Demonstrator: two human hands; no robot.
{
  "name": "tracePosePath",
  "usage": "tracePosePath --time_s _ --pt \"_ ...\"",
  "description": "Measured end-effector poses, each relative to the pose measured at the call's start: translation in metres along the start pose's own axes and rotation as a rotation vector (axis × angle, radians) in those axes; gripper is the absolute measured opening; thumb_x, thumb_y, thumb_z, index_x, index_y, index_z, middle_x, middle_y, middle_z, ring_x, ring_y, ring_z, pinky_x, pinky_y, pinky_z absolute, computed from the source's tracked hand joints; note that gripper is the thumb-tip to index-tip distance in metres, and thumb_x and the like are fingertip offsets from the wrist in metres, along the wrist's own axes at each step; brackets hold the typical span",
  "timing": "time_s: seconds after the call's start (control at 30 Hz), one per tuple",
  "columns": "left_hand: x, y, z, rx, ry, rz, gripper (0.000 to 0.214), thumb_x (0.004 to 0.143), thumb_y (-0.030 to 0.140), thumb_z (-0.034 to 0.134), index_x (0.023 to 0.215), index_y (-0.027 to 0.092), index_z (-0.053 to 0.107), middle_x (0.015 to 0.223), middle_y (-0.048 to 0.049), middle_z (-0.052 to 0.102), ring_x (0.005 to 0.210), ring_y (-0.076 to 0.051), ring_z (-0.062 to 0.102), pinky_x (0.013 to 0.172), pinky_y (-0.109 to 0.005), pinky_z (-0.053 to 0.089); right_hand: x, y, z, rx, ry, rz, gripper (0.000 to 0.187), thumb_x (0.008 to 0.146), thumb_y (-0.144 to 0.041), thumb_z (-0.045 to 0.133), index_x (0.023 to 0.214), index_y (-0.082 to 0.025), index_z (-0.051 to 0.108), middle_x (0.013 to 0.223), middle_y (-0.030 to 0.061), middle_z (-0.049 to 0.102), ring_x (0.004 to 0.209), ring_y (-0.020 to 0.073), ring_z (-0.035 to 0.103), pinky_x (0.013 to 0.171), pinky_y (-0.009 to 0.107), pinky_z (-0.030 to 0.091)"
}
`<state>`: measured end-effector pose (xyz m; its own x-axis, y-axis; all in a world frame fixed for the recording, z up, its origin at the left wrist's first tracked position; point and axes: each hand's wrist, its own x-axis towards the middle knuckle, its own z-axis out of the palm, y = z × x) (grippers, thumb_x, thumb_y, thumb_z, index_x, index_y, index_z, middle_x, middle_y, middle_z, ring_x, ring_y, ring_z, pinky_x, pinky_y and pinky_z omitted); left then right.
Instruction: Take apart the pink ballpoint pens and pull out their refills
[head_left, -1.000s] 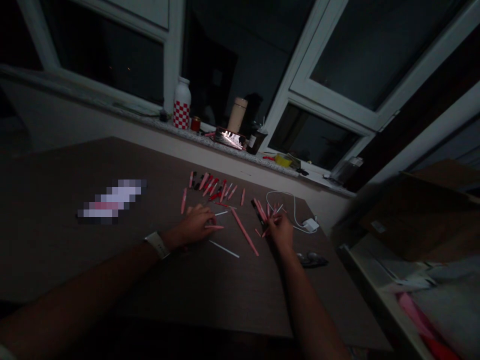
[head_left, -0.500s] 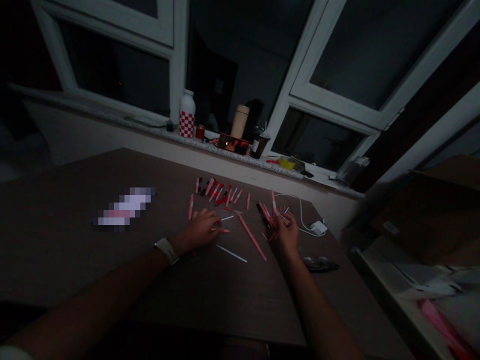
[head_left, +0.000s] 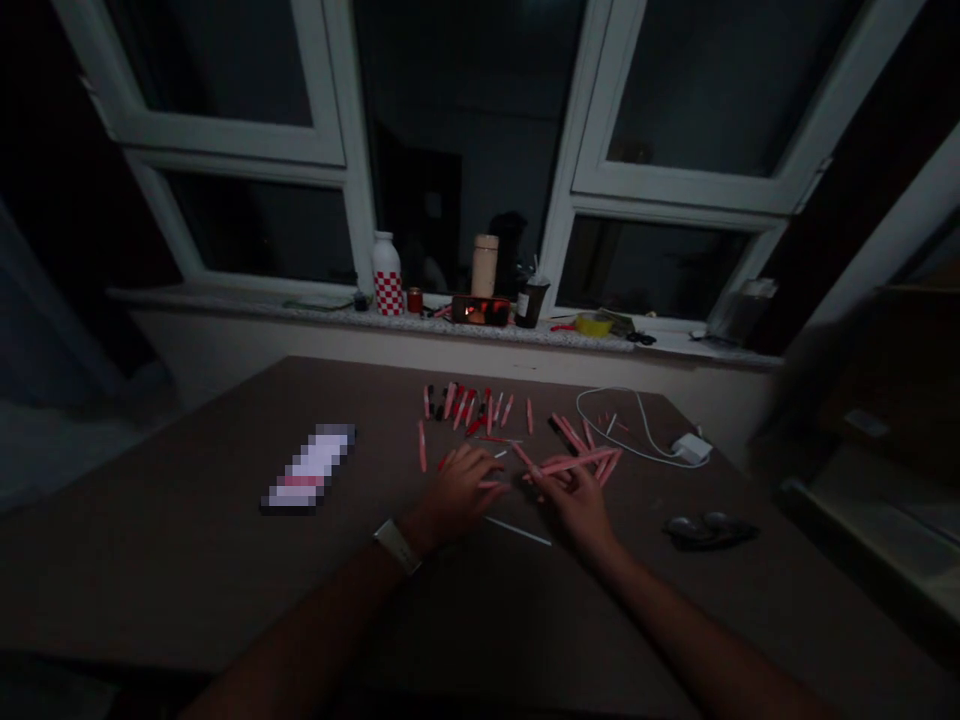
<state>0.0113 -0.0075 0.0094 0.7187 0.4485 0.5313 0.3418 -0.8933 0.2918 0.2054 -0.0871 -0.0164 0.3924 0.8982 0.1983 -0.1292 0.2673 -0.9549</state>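
My right hand (head_left: 581, 500) is closed around a long pink stick (head_left: 577, 461), which looks like a pen barrel and lies nearly level. A shorter pink piece (head_left: 525, 459) is at its fingertips. To the left, my left hand (head_left: 465, 490), with a pale band on the wrist, has its fingers bent together around a small pink piece (head_left: 491, 485); the dim light blurs its kind. A thin white rod (head_left: 519, 530) lies on the table in front of both hands. Behind the right hand rests a bunch of pink sticks (head_left: 570, 432) with a black one.
A row of pink, red and black pen-like pieces (head_left: 461, 405) lies toward the wall. At left is a blurred-out phone-like object (head_left: 311, 468). A white charger with cable (head_left: 691, 449) and glasses (head_left: 710, 530) lie right. A bottle (head_left: 387, 275) and a propped phone (head_left: 480, 310) stand on the sill.
My right hand has left the bunch of pink sticks and come closer to my left hand, now holding the long pink stick. That stick lay on the table before. The view has levelled.
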Motion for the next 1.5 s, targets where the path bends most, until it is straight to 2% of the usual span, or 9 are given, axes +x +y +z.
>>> tracePosePath --time_s 0.1,0.2,0.33,0.47,0.6,0.7,1.03,1.27,1.5 --pt "-0.001 0.003 -0.002 -0.007 -0.017 0.07 0.022 0.097 0.037 0.056 0.109 0.02 0.062 0.105 -0.0068 0.065 0.099 -0.023 0.056 0.084 -0.037 0.043 -0.005 0.002 0.011 -0.005 -0.064 -0.005 0.039 0.065 -0.045 0.085 0.082 -0.017 0.063 0.083 0.0068 0.074 0.08 0.0214 0.071 0.063 0.027 0.054" --pt "-0.001 0.002 -0.002 0.064 -0.055 0.121 0.019 0.099 0.035 0.051 0.102 0.021 0.065 0.099 -0.0056 0.066 0.093 -0.022 0.055 0.08 -0.037 0.041 -0.004 0.007 0.016 -0.031 -0.126 -0.031 0.037 0.072 -0.046 0.08 0.089 -0.019 0.063 0.085 0.0048 0.073 0.078 0.0198 0.069 0.065 0.028 0.053" --pt "0.002 -0.001 -0.001 0.145 -0.089 0.15 0.021 0.1 0.036 0.05 0.098 0.021 0.066 0.096 -0.0058 0.067 0.09 -0.022 0.055 0.077 -0.037 0.04 -0.001 0.011 0.011 -0.091 -0.206 -0.036 0.034 0.083 -0.045 0.069 0.105 -0.021 0.061 0.089 0.0028 0.07 0.083 0.0185 0.066 0.075 0.029 0.052" --pt "0.004 -0.004 -0.001 0.162 -0.091 0.124 0.021 0.099 0.037 0.051 0.104 0.021 0.063 0.098 -0.0072 0.066 0.092 -0.023 0.058 0.079 -0.038 0.042 -0.004 0.007 -0.001 -0.311 -0.214 -0.064 0.035 0.094 -0.044 0.054 0.119 -0.02 0.059 0.085 0.0011 0.064 0.078 0.0163 0.06 0.071 0.027 0.048" --pt "0.006 -0.009 0.003 0.158 0.012 0.089 0.031 0.096 0.037 0.058 0.122 0.021 0.054 0.103 -0.0082 0.066 0.096 -0.025 0.06 0.084 -0.039 0.044 -0.005 0.002 -0.009 -0.43 -0.274 -0.068 0.031 0.099 -0.042 0.046 0.105 -0.018 0.064 0.078 -0.0003 0.056 0.073 0.014 0.053 0.065 0.024 0.042" --pt "0.009 -0.014 0.006 0.142 0.066 0.085 0.043 0.092 0.037 0.064 0.129 0.021 0.048 0.101 -0.0069 0.066 0.094 -0.024 0.06 0.084 -0.039 0.045 -0.004 0.002 -0.012 -0.41 -0.318 -0.038 0.034 0.101 -0.043 0.042 0.109 -0.017 0.064 0.077 -0.0014 0.053 0.069 0.0123 0.05 0.062 0.023 0.038" --pt "0.011 -0.02 0.01 0.113 0.072 -0.027 0.058 0.092 0.04 0.062 0.142 0.022 0.039 0.107 -0.0086 0.063 0.092 -0.022 0.06 0.08 -0.037 0.048 -0.003 0.002 -0.018 -0.358 -0.457 -0.011 0.036 0.103 -0.043 0.038 0.112 -0.019 0.064 0.072 -0.0023 0.05 0.062 0.0118 0.044 0.055 0.022 0.035" --pt "0.01 -0.022 0.013 0.099 0.102 0.009 0.048 0.093 0.036 0.062 0.135 0.021 0.046 0.111 -0.0092 0.06 0.092 -0.021 0.059 0.08 -0.036 0.049 -0.003 -0.001 -0.016 -0.37 -0.507 -0.04 0.037 0.104 -0.041 0.037 0.118 -0.02 0.064 0.07 -0.0029 0.048 0.059 0.0124 0.041 0.058 0.023 0.035" --pt "0.01 -0.024 0.012 0.076 0.143 -0.033 0.031 0.094 0.029 0.06 0.123 0.021 0.055 0.1 -0.0065 0.055 0.089 -0.02 0.055 0.078 -0.035 0.047 -0.005 0.0 -0.017 -0.379 -0.478 -0.008 0.037 0.103 -0.042 0.037 0.109 -0.018 0.066 0.076 -0.0016 0.053 0.068 0.0131 0.048 0.063 0.024 0.037"
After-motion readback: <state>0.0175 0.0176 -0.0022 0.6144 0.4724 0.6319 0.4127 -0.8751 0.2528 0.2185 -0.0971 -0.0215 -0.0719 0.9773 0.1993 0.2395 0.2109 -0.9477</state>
